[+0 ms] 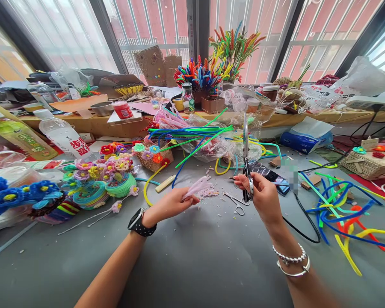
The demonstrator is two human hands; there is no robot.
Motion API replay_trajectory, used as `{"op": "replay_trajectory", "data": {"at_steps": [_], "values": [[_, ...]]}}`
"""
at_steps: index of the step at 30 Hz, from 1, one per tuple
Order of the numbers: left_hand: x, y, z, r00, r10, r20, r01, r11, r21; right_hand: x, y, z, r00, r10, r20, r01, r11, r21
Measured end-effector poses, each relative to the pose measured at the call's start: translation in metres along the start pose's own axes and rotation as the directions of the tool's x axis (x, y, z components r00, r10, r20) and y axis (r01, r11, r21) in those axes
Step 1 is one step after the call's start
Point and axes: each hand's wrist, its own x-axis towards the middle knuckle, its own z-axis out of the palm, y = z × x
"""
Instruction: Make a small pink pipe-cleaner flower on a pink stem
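Observation:
My left hand point(175, 204), with a dark watch at the wrist, is closed round a bunch of pale pink pipe cleaners point(200, 188) whose loose ends fan out to the right. In my right hand point(263, 194) is a large pair of scissors point(246, 149), held upright with the blades pointing up and away. Between the hands, a small pair of silver scissors point(239, 208) lies on the grey table point(208, 265). Little pale clippings point(208, 193) are scattered around it. A phone point(280, 184) rests behind my right hand.
Loose coloured pipe cleaners point(343, 214) spread over the right side. Flower-decorated pots point(90, 194) stand at left, near plastic bottles point(64, 134). Green and blue pipe cleaners point(192, 133) lie across plastic bags at the back. A blue tissue pack point(303, 140) sits further right, below a cluttered ledge point(291, 119).

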Motion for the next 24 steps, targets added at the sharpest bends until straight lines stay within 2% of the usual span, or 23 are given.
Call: {"op": "replay_trajectory", "data": {"at_steps": [3,4,5,7,9,11,13,15,16,17,20,22,23,24], "values": [[0.001,0.002,0.002,0.974,0.033,0.224,-0.015,0.996,-0.083,0.000,0.001,0.000,1.000,-0.001,0.005,0.001,1.000,-0.008],[0.002,0.003,0.004,0.967,0.042,0.250,-0.022,0.997,-0.079,0.000,0.001,0.000,1.000,-0.001,0.008,0.001,1.000,-0.008],[0.003,0.003,0.005,0.974,0.040,0.221,-0.029,0.998,-0.054,0.000,0.001,0.000,1.000,-0.001,0.011,0.001,1.000,-0.006],[0.009,0.003,0.006,1.000,0.022,0.019,-0.022,1.000,0.020,0.000,0.002,0.001,1.000,0.003,0.012,-0.003,1.000,-0.003],[0.015,0.004,0.007,0.990,-0.002,-0.142,0.007,0.999,0.033,0.000,0.001,0.001,1.000,0.009,0.008,-0.009,1.000,-0.008],[0.019,0.007,0.010,0.988,0.010,-0.156,-0.018,0.999,-0.049,-0.001,0.000,0.001,1.000,0.010,-0.004,-0.011,1.000,-0.018],[0.020,0.013,0.017,0.999,0.053,-0.012,-0.054,0.975,-0.215,-0.001,0.000,0.001,1.000,0.006,-0.019,-0.006,1.000,-0.024],[0.022,0.018,0.027,0.968,0.092,0.233,-0.007,0.940,-0.342,0.000,0.000,0.000,1.000,-0.003,-0.030,0.002,1.000,-0.016],[0.022,0.019,0.033,0.946,0.106,0.307,0.006,0.939,-0.343,0.000,0.001,-0.001,0.999,-0.006,-0.032,0.005,1.000,-0.011],[0.024,0.018,0.037,0.946,0.113,0.303,-0.011,0.948,-0.318,0.000,0.001,-0.001,0.999,-0.006,-0.033,0.006,1.000,-0.007],[0.029,0.011,0.044,0.997,0.052,0.055,-0.037,0.969,-0.244,0.000,0.001,-0.002,0.999,-0.004,-0.039,0.004,1.000,-0.003],[0.030,0.007,0.042,0.993,0.017,-0.113,-0.045,0.966,-0.254,0.000,0.001,-0.002,0.999,-0.001,-0.042,0.001,1.000,-0.004],[0.029,0.007,0.040,0.989,0.012,-0.145,-0.053,0.958,-0.281,0.000,0.001,-0.001,0.999,0.000,-0.043,0.000,1.000,-0.006],[0.028,0.008,0.039,0.992,0.011,-0.126,-0.050,0.948,-0.313,0.000,0.001,-0.001,0.999,0.001,-0.042,-0.001,1.000,-0.010]]}}
